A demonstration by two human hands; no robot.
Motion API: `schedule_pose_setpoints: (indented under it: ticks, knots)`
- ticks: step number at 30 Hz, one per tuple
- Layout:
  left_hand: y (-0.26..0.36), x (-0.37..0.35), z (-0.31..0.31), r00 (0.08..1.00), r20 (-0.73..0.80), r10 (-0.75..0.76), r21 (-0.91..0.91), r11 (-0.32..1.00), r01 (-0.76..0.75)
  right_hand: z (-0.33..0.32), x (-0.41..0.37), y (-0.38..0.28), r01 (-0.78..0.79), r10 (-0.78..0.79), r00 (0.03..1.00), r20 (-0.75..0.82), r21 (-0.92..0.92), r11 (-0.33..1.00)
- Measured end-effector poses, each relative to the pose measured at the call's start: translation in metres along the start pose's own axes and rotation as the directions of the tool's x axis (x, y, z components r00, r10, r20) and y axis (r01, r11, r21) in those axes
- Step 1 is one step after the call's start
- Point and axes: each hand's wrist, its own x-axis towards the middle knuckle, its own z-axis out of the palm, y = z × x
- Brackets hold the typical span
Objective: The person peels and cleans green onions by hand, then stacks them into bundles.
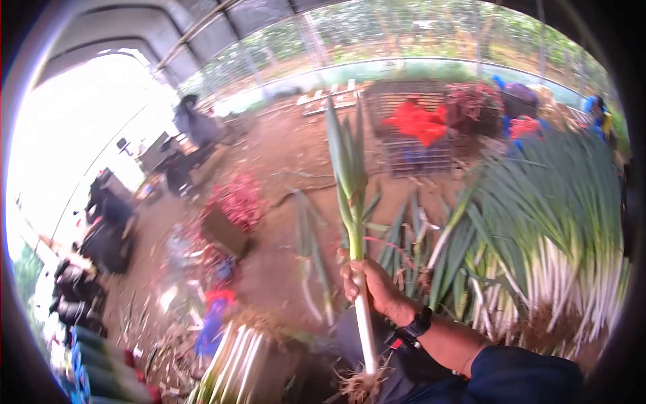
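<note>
A dark blue sleeve (525,377) enters from the lower right, with a black watch (417,324) on the wrist. The right hand (373,286) is closed in a fist around the white stalk of a single leek (354,229). The leek stands upright at centre, its roots hanging below the hand and its green leaves rising above. No left hand shows. A small bundle (235,363) of leeks lies at lower left. A large pile (552,256) of leeks fills the right side. Farther off, on the dirt floor (282,155), a wire crate (404,161) holds a red cloth (417,121). A blurred person (192,121) in dark clothing is at the far left.
</note>
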Motion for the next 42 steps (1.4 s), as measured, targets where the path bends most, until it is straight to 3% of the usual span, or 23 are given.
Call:
schedule_pose_setpoints:
  ticks: [4,6,8,10,14,16,18,20,24,26,27,28,29,32,34,35,36,37,38,39,40,41,42]
  knots:
    - [0.003,0.014,0.006,0.941,-0.195,0.275,-0.165,0.937,-0.308,0.041,0.015,0.042,-0.246,0.245,0.936,0.253,-0.025,0.969]
    - [0.076,-0.017,-0.024,0.89,-0.247,0.384,-0.25,0.862,-0.441,0.064,0.007,0.062,-0.271,0.339,0.893,0.297,-0.249,0.93]
    - [0.129,-0.04,-0.038,0.874,-0.312,0.373,-0.345,0.812,-0.47,0.079,-0.003,0.088,-0.431,0.503,0.817,0.281,-0.28,0.858]
    - [0.165,-0.053,-0.051,0.832,-0.386,0.399,-0.291,0.803,-0.52,0.092,-0.016,0.111,-0.431,0.542,0.773,0.331,-0.353,0.831]
    - [0.201,-0.054,-0.061,0.814,-0.475,0.333,-0.368,0.766,-0.527,0.103,-0.04,0.137,-0.397,0.641,0.666,0.381,-0.547,0.737]
    - [0.206,-0.044,-0.058,0.75,-0.559,0.353,-0.22,0.809,-0.545,0.101,-0.051,0.147,-0.411,0.693,0.619,0.37,-0.599,0.687]
    - [0.205,-0.036,-0.052,0.793,-0.534,0.294,-0.224,0.855,-0.468,0.102,-0.061,0.156,-0.413,0.731,0.585,0.35,-0.648,0.64]
    - [0.198,-0.03,-0.037,0.789,-0.563,0.245,-0.276,0.845,-0.459,0.103,-0.07,0.16,-0.306,0.757,0.55,0.352,-0.758,0.575]
    - [0.176,-0.023,-0.011,0.825,-0.522,0.219,-0.346,0.829,-0.439,0.103,-0.072,0.162,-0.326,0.789,0.525,0.318,-0.781,0.532]
    - [0.16,-0.017,-0.002,0.858,-0.504,0.097,-0.584,0.694,-0.422,0.1,-0.074,0.166,-0.346,0.788,0.531,0.313,-0.768,0.538]
    - [0.156,-0.032,-0.027,0.88,-0.474,0.032,-0.739,0.528,-0.418,0.099,-0.073,0.169,-0.367,0.778,0.547,0.309,-0.747,0.555]
    - [0.14,-0.037,-0.037,0.784,-0.621,-0.014,-0.723,0.397,-0.566,0.097,-0.07,0.169,-0.368,0.778,0.548,0.308,-0.746,0.555]
    - [0.123,-0.04,-0.041,0.731,-0.625,-0.274,-0.769,0.057,-0.636,0.094,-0.067,0.17,-0.417,0.785,0.533,0.317,-0.708,0.569]
    - [0.056,-0.104,-0.094,0.633,-0.671,-0.385,-0.741,0.335,-0.582,0.09,-0.06,0.172,-0.466,0.786,0.502,0.362,-0.652,0.598]
    - [-0.025,-0.143,-0.07,0.697,-0.649,-0.305,-0.733,0.495,-0.467,0.099,-0.055,0.173,-0.495,0.836,0.469,0.285,-0.699,0.516]
    - [-0.038,-0.166,-0.071,0.734,-0.641,-0.226,-0.523,0.828,-0.202,0.102,-0.05,0.177,-0.519,0.83,0.449,0.331,-0.66,0.544]
    - [-0.047,-0.196,-0.065,0.787,-0.578,-0.216,-0.189,0.974,0.128,0.105,-0.047,0.182,-0.556,0.831,0.406,0.38,-0.62,0.554]
    - [-0.052,-0.223,-0.046,0.777,-0.591,-0.215,0.021,0.959,0.281,0.114,-0.048,0.182,-0.441,0.818,0.442,0.369,-0.705,0.556]
    - [-0.059,-0.245,-0.035,0.806,-0.558,-0.2,-0.004,0.971,0.238,0.128,-0.051,0.183,-0.363,0.801,0.434,0.411,-0.735,0.573]
    - [-0.051,-0.257,-0.028,0.844,-0.381,-0.377,-0.386,0.895,0.225,0.144,-0.055,0.183,-0.362,0.826,0.37,0.425,-0.753,0.55]
    - [-0.019,-0.261,-0.035,0.879,-0.082,-0.47,-0.78,0.579,0.237,0.154,-0.057,0.182,-0.354,0.843,0.33,0.424,-0.773,0.527]
    - [0.001,-0.264,-0.037,0.921,0.018,-0.389,-0.898,0.398,0.186,0.158,-0.059,0.195,-0.306,0.847,0.243,0.473,-0.791,0.53]
    - [0.014,-0.262,-0.038,0.961,-0.02,-0.274,-0.902,0.42,0.101,0.164,-0.064,0.205,-0.259,0.845,0.163,0.509,-0.805,0.534]
